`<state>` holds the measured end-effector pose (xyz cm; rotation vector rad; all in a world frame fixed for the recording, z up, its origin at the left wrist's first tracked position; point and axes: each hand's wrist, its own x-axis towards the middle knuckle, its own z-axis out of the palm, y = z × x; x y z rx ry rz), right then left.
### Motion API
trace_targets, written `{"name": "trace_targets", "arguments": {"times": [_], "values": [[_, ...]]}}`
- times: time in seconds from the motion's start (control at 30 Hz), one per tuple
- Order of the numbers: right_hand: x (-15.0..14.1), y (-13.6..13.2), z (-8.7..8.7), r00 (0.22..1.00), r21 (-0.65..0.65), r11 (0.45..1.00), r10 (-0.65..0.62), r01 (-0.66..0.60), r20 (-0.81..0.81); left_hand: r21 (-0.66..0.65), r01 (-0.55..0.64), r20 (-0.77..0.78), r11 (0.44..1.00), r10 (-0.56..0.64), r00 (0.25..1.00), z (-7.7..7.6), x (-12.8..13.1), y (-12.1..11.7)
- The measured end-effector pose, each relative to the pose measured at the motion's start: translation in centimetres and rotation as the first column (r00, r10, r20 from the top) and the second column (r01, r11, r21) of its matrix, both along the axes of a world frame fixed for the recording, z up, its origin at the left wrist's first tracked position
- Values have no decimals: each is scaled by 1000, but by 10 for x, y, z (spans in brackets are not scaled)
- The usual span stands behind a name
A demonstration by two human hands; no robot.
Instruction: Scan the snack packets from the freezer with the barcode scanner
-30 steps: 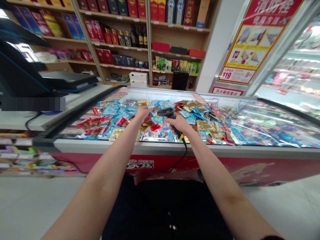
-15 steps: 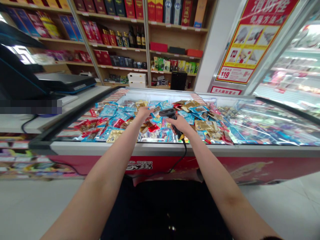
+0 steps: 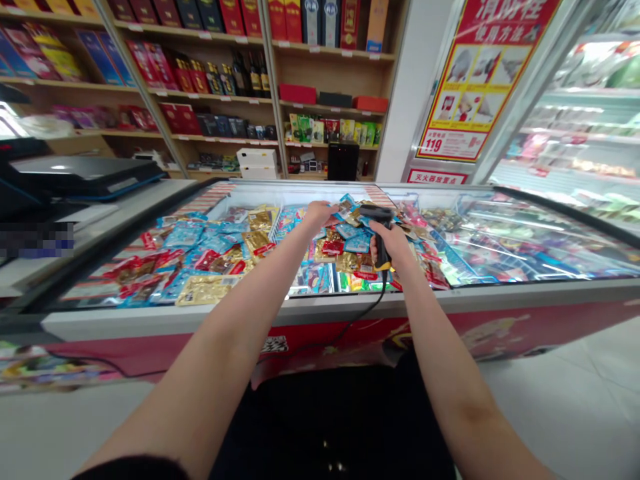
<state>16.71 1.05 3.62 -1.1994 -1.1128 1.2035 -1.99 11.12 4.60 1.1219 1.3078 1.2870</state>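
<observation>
Gripping the black handheld barcode scanner [image 3: 377, 219], the right hand's fingers [image 3: 375, 243] are clamped round its handle, head held just above the packets, while its cord [image 3: 364, 322] runs down over the front rim of the chest freezer [image 3: 150, 325]. The left hand's fingers [image 3: 327, 209] stretch out close together onto the foil snack packets [image 3: 356, 243] heaped in the freezer's open section; they touch the pile, but whether they pinch one packet cannot be told.
</observation>
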Motion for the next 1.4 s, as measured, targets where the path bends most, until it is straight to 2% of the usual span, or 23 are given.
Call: {"name": "trace_targets", "arguments": {"times": [0.1,0.2,0.33,0.4,0.6,0.7,0.83,0.93,1.07,1.17,1.27,1.4], "values": [[13,1,2,998,7,999,-48,48,-52,55,50,-15,997,-49,999,8,34,13],[21,2,0,995,-7,997,-77,76,-57,80,39,-148,996,-27,989,8,57,22],[26,5,-9,994,-27,996,-89,87,-57,146,25,-447,989,43,893,-3,60,27],[26,6,-12,995,-36,996,-85,83,-60,192,21,-524,981,84,848,-10,53,28],[10,5,-10,999,-36,999,-30,28,-41,220,2,-563,976,125,817,-23,15,24],[-6,6,-9,999,-44,999,30,-31,-16,229,-26,-629,973,168,759,-24,-13,19],[-35,6,-10,991,-24,991,130,-131,-10,231,-79,-728,970,226,648,-24,-59,17],[-61,5,-10,981,-44,980,196,-196,-6,228,-144,-800,963,269,536,-24,-99,17],[-91,6,-12,968,-54,967,250,-249,21,147,-253,-898,956,236,372,-28,-152,17],[-107,9,-15,953,-64,953,298,-295,51,101,-386,-933,917,222,282,-32,-183,15],[-117,10,-16,941,-64,944,328,-324,82,109,-441,-934,891,244,262,-37,-199,13],[-125,13,-16,936,-71,940,340,-335,93,93,-410,-906,907,248,342,-39,-200,14]]}}
